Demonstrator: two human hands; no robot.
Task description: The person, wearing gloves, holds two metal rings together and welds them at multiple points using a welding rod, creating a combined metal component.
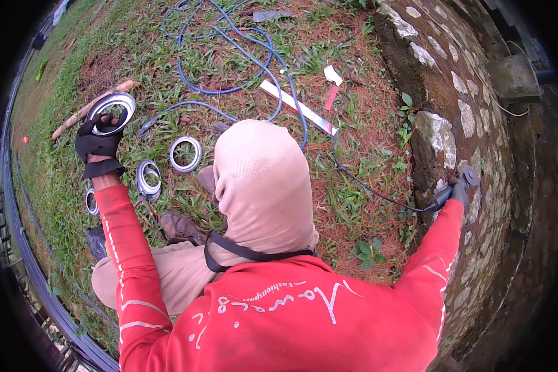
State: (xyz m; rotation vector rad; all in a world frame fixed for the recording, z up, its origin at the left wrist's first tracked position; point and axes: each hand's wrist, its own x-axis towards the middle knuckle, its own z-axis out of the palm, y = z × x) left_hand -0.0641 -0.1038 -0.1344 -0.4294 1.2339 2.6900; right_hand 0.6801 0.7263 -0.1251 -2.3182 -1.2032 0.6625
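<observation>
My left hand (99, 144), in a dark glove with bare fingertips, holds up a shiny metal ring (131, 106) over the grass, its fingers hooked through the opening. Far to the right, my gloved right hand (460, 192) grips an angle grinder (440, 199) by its body. The grinder's head points away from me, against or just above the stone wall; I cannot tell which. Below my left hand, another metal ring (197, 153) lies flat on the grass. Beside it are overlapping rings (141, 185), and a smaller-looking ring (88, 203) sits near my left forearm.
A blue hose (224, 92) loops across the grass ahead. Near it lie a long pale strip (297, 107), a white scrap (332, 75) and a wooden stick (74, 118). The grinder's black cord (372, 189) crosses toward the rough stone wall (437, 139). My raised knee (263, 180) stands in the middle.
</observation>
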